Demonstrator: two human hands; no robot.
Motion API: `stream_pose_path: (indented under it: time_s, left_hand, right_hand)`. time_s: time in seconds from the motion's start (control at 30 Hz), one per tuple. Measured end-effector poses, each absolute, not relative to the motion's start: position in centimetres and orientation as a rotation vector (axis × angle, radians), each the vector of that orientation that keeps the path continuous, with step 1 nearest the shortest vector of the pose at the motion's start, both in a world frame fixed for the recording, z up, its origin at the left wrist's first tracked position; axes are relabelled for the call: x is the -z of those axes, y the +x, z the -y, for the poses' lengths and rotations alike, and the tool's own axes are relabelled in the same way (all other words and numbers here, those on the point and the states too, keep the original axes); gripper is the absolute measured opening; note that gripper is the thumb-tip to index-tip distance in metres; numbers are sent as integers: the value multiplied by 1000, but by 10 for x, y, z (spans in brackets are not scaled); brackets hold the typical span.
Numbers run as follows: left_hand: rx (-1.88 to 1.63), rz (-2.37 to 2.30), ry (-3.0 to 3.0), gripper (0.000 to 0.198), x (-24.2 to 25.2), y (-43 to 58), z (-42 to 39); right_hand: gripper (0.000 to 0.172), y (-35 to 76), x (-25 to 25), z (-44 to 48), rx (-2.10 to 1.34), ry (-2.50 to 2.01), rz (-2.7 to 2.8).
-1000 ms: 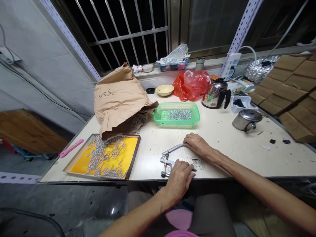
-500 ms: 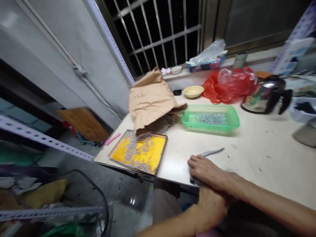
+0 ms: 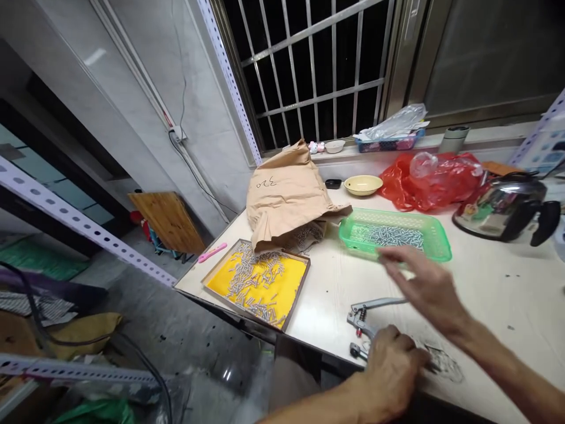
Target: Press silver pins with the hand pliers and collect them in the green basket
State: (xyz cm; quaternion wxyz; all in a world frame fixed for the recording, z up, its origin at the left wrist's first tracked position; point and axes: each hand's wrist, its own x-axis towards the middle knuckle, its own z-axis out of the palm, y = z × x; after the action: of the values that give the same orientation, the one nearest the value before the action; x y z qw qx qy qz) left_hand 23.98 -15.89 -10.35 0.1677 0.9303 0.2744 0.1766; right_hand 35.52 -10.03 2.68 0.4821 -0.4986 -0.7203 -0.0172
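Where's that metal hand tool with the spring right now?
In the head view, the metal hand tool is right of centre near the front edge of the table, partly covered by the left hand, right of the yellow-lined tray.

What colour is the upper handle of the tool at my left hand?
The upper handle is silver-grey, seen best in the head view.
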Motion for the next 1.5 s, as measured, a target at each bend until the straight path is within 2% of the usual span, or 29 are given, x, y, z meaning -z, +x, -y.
stream_pose_path:
  time_s: [0.1,0.17,0.23,0.33,0.4,0.5,0.63,0.93,1.03,1.1,1.23,1.5]
  left_hand:
    - [-576,-816,2674,22,80,233,157]
    - [-684,-940,2618,22,64,216,153]
    - [-765,-1121,2538,20,48,183,141]
    - [-744,-1539,2454,23,28,112,113]
    - [-602,-1827,2418,23,20,65,93]
    - [-324,-1988,2409,25,16,18,74]
    - [-83,-1940,2411,31,19,2,71]
    - [18,-1922,2402,26,20,15,62]
    - [-27,-1878,2425,23,16,17,61]
    - [-193,-1831,2347,22,12,25,64]
    - [-511,-1583,1771,30,7,66,82]
    - [-483,-1411,1461,35,37,151,112]
  right_hand:
    - [31,409,-27,72,318,-1486,1633]
    - [47,438,-15,63,385,-1650,1783]
    - [54,453,1,70,369,-1725,1864]
    - [48,447,25,105,240,-1688,1872]
    - [40,432,39,136,115,-1639,1863]
    - [35,405,58,176,-33,-1609,1868]
    - [33,384,76,203,-83,-1628,1852]
    - [30,368,94,217,72,-1525,1949]
    - [29,366,94,217,107,-1551,1931]
    - [29,365,91,215,116,-1598,1913]
    - [29,364,82,209,119,-1711,1905]
    - [23,360,75,208,106,-1787,1868]
